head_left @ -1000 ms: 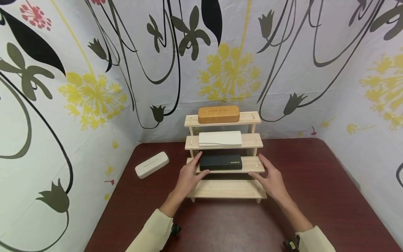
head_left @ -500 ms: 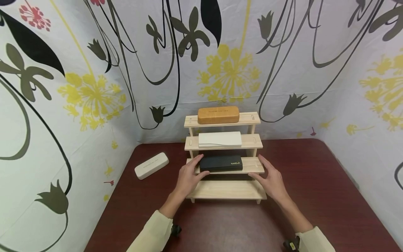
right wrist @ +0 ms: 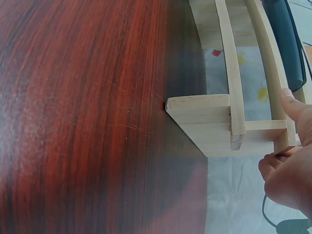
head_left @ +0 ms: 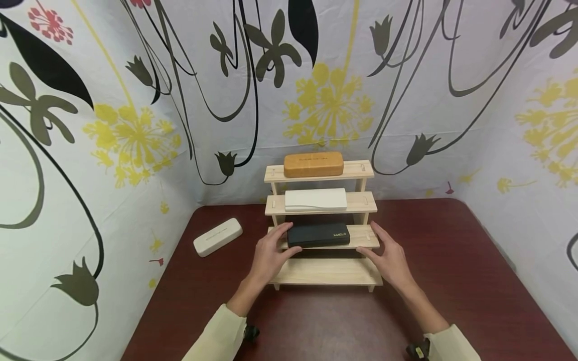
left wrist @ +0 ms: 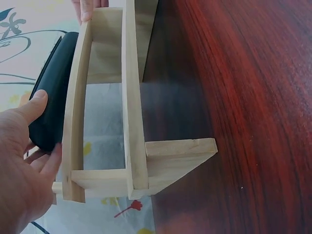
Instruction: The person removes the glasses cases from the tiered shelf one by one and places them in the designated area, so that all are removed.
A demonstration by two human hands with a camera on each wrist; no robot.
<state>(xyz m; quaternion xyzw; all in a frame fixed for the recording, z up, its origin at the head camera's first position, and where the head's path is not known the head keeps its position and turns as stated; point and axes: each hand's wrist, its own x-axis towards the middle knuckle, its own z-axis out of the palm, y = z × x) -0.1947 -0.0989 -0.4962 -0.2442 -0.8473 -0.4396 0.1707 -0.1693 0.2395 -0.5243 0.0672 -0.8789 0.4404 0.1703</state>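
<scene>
A black glasses case (head_left: 318, 235) with small lettering lies on the third step down of a pale wooden tiered rack (head_left: 327, 272). My left hand (head_left: 270, 253) holds the case's left end, thumb at the front and fingers toward the back. In the left wrist view the thumb presses the dark case (left wrist: 56, 90) while other fingers curl by its end. My right hand (head_left: 390, 256) grips the right end of that same step. The right wrist view shows its thumb on the step's front edge and fingers curled at the end, apart from the case.
On the top step sits a tan glasses case (head_left: 313, 164); a folded cream case (head_left: 315, 199) lies on the step below it. A white glasses case (head_left: 218, 237) rests at an angle on the dark red table (head_left: 334, 326), left of the rack. Patterned cloth (head_left: 329, 50) hangs behind.
The black glasses case has shifted slightly to the right along its step, and my left hand has moved with it. My right hand stays in place.
</scene>
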